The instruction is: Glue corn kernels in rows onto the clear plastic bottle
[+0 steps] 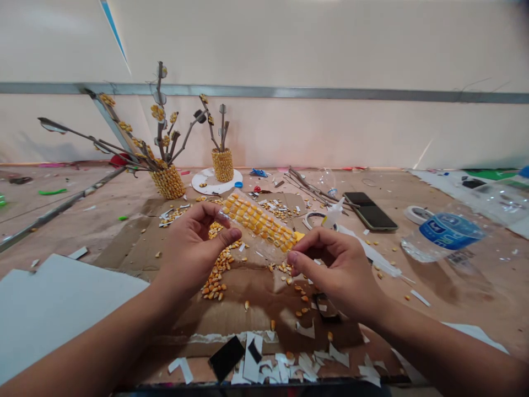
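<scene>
A clear plastic strip bearing rows of yellow corn kernels (260, 221) is stretched between my hands, tilted down to the right above the cardboard. My left hand (198, 240) pinches its left end between thumb and fingers. At the lower right end, the thumb and forefinger of my right hand (336, 270) are closed on it; a small yellow bit shows beside those fingertips. Loose corn kernels (217, 278) lie in a pile under the strip. Behind it stand a larger kernel-covered pot (167, 183) with twigs and a smaller kernel-covered pot (223, 165) on a white disc (200, 181).
A dark phone (370, 210), a tape roll (418, 214), a glue bottle (333, 214) and a cut plastic bottle (448, 234) lie to the right. Twigs (312, 187) rest farther back. White sheet (61, 314) is at left. Paper scraps (285, 366) litter the near edge.
</scene>
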Available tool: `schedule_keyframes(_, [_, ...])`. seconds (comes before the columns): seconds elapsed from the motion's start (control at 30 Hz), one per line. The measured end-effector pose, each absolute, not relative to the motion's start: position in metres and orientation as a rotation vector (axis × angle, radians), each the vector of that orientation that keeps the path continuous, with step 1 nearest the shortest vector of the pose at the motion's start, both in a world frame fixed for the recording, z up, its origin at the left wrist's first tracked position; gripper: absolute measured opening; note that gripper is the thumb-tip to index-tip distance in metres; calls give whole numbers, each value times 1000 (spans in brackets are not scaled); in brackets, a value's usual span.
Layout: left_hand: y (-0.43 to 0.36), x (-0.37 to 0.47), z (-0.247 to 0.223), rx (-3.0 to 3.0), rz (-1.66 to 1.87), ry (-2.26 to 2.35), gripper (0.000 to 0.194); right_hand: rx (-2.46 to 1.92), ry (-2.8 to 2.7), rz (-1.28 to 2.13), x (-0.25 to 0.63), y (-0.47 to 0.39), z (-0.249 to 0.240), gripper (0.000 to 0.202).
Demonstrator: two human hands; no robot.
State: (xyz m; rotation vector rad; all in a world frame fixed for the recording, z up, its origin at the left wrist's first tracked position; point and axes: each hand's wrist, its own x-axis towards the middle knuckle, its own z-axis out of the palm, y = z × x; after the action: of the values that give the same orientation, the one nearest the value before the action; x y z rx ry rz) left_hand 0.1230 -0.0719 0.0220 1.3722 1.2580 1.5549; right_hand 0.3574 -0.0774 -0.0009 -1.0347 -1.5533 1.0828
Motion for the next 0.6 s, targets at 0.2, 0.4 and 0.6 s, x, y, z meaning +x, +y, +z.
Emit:
schedule_keyframes(0.2, [-71,123,18,1411,1561,1261,28,-1072,-1524,1129,358,-77,1,21])
schedule_keyframes(0.4, [-71,123,20,1397,1549,1262,29,-1053,-1511,1190,359,-76,-2,23])
schedule_keyframes(0.6, [-70,123,20,1367,1526,1244,31,-1040,-1549,1143,360,-77,-2,24])
